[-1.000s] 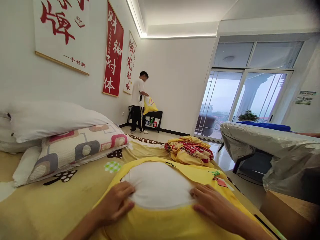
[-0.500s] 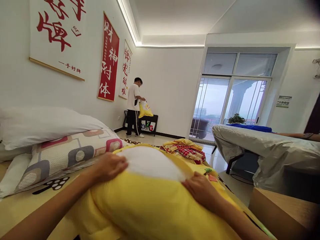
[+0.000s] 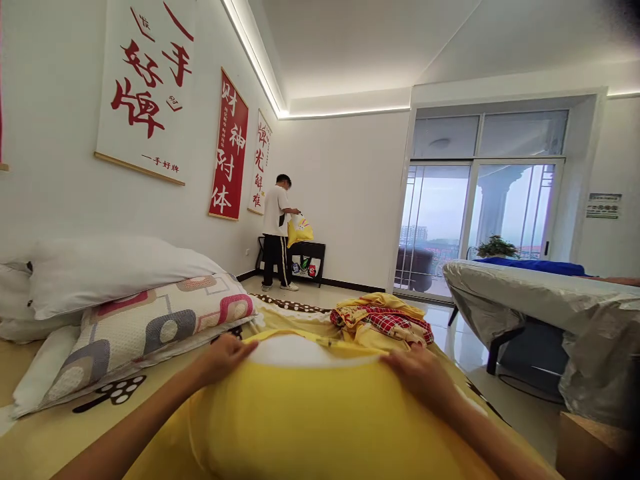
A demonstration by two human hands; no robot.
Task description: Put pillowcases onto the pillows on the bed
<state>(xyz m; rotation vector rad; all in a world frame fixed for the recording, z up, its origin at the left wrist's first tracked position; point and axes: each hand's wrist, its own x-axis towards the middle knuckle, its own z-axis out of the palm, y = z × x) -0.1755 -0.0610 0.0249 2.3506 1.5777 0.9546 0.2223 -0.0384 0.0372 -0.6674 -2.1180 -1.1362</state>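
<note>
A yellow pillowcase stretches across the front of the view. At its mouth a white pillow shows inside, mostly covered by the fabric. My left hand pinches the left side of the opening's edge. On the right side, my right hand has its fingers closed on the same edge, drawing it taut between the two hands. Behind it on the bed lies a crumpled heap of yellow and red checked cloth.
White pillows and a patterned pillow are stacked at the left. A person stands by a low black table, holding a yellow bag-like thing. At right are a plastic-covered table and a cardboard box.
The pillowcase edge now lies straighter and tighter, and less of the white pillow shows. Both hands still grip the edge. My view has tilted upward, so the room sits lower.
</note>
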